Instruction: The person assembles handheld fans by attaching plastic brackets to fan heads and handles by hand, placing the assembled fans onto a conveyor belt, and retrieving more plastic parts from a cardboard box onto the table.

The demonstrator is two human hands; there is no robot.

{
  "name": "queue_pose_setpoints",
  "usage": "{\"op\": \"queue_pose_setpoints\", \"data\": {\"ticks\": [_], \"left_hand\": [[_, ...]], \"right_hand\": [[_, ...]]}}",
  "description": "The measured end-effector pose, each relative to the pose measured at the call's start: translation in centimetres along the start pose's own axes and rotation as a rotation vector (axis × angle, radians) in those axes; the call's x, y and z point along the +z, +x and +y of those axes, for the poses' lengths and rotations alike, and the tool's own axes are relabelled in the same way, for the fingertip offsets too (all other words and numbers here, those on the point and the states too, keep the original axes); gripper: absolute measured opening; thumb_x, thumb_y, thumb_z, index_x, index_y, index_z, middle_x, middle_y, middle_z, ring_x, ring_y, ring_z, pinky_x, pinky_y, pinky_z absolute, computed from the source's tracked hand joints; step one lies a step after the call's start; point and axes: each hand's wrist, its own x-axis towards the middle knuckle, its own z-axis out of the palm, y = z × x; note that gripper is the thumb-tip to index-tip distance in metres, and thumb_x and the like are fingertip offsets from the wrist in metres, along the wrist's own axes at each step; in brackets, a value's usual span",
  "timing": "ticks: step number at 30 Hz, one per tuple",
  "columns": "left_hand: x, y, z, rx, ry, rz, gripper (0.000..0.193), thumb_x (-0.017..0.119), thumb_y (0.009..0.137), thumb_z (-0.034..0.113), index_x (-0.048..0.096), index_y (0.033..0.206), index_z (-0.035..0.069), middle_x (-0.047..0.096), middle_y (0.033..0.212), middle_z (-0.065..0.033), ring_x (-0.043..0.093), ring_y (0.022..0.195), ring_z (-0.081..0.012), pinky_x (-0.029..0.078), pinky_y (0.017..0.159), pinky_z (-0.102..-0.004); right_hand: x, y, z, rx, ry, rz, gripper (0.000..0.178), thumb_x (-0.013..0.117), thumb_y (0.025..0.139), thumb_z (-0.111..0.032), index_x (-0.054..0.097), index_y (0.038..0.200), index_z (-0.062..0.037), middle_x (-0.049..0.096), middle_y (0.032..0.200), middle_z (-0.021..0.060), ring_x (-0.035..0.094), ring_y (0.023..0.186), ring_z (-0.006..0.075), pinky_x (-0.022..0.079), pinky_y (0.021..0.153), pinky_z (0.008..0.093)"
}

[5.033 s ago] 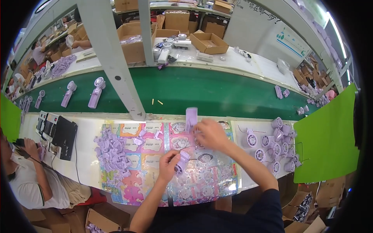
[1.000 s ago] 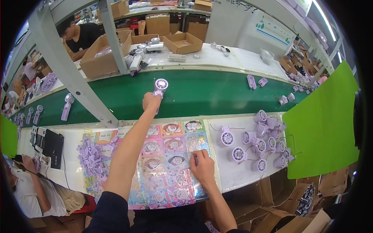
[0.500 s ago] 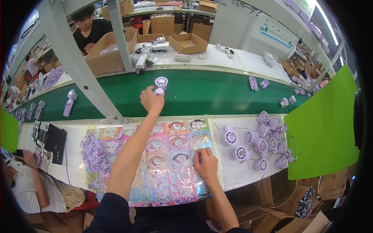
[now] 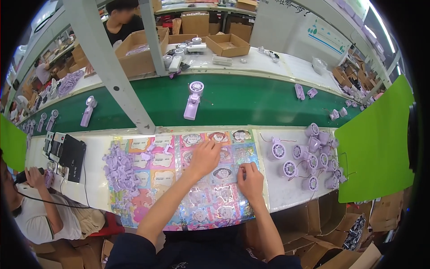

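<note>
My left hand [image 4: 206, 158] hovers over the colourful printed mat [image 4: 163, 179], its fingers apart and holding nothing visible. My right hand [image 4: 251, 183] is at the mat's right part, fingers curled together; whatever they may hold is hidden. A lilac handheld fan [image 4: 192, 102] with a round head and flat handle lies on the green conveyor belt [image 4: 251, 101], beyond my hands. Small lilac plastic parts [image 4: 121, 168] are heaped on the mat's left, with a few loose pieces [image 4: 167, 148] nearby. Several round lilac fan heads [image 4: 289, 169] with thin wires stand right of my right hand.
Other lilac fans [image 4: 88, 112] lie along the belt at left, near a grey metal post [image 4: 109, 74]. A black device [image 4: 72, 157] with a cable sits left. A green panel [image 4: 376, 148] bounds the right. Co-workers are at left and across; cardboard boxes [image 4: 228, 45] stand beyond the belt.
My left hand has let go of the lilac fan on the belt and drawn back over the mat. The right hand stays near the mat's right side, fingers still curled.
</note>
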Motion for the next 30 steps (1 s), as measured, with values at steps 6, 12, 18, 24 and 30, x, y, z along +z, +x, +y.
{"op": "queue_pose_setpoints", "data": {"ticks": [6, 12, 18, 24, 30], "left_hand": [[-2.0, -3.4, 1.5, -0.062, -0.048, 0.037, 0.015, 0.064, 0.085, 0.010, 0.066, 0.099, 0.005, 0.062, 0.088, -0.0109, 0.062, 0.089, -0.0304, 0.050, 0.079, -0.0429], [-3.2, -5.4, 2.1, -0.110, -0.083, 0.040, 0.015, 0.066, 0.083, 0.008, 0.068, 0.098, 0.006, 0.062, 0.086, -0.0098, 0.062, 0.085, -0.0302, 0.049, 0.076, -0.0421], [-2.7, -2.1, -1.3, -0.182, -0.269, 0.213, 0.016, 0.067, 0.081, 0.006, 0.068, 0.097, 0.003, 0.066, 0.088, -0.0130, 0.064, 0.085, -0.0317, 0.052, 0.076, -0.0422], [-4.2, 10.2, -12.7, -0.645, -0.026, 0.197, 0.042, 0.068, 0.086, 0.027, 0.061, 0.119, 0.002, 0.064, 0.115, -0.0185, 0.059, 0.111, -0.0346, 0.048, 0.094, -0.0448], [-1.7, 13.5, -19.4, -0.990, -0.028, -0.174, 0.061, 0.075, 0.081, 0.044, 0.067, 0.119, -0.004, 0.066, 0.124, -0.0262, 0.063, 0.117, -0.0402, 0.052, 0.097, -0.0469]], "right_hand": [[0.3, -0.4, 0.0, -0.008, -0.005, 0.004, 0.009, 0.067, 0.085, -0.006, 0.063, 0.093, -0.0057, 0.061, 0.086, 0.0112, 0.063, 0.065, 0.0322, 0.051, 0.059, 0.0411], [0.1, 0.0, -0.5, -0.010, -0.030, 0.021, 0.008, 0.066, 0.086, -0.005, 0.063, 0.093, -0.0055, 0.061, 0.085, 0.0106, 0.063, 0.065, 0.0303, 0.051, 0.058, 0.0411], [0.3, 0.0, -0.2, -0.042, -0.068, 0.016, 0.009, 0.065, 0.085, -0.004, 0.063, 0.093, -0.0047, 0.060, 0.084, 0.0117, 0.063, 0.067, 0.0322, 0.051, 0.059, 0.0422], [0.1, -0.1, -0.7, -0.029, -0.075, 0.001, 0.009, 0.065, 0.085, -0.005, 0.062, 0.093, -0.0048, 0.061, 0.084, 0.0120, 0.063, 0.069, 0.0333, 0.051, 0.060, 0.0426], [0.0, 0.1, -0.5, 0.005, -0.063, -0.033, 0.009, 0.066, 0.084, -0.007, 0.062, 0.092, -0.0059, 0.062, 0.083, 0.0124, 0.064, 0.070, 0.0335, 0.052, 0.061, 0.0429]]}}
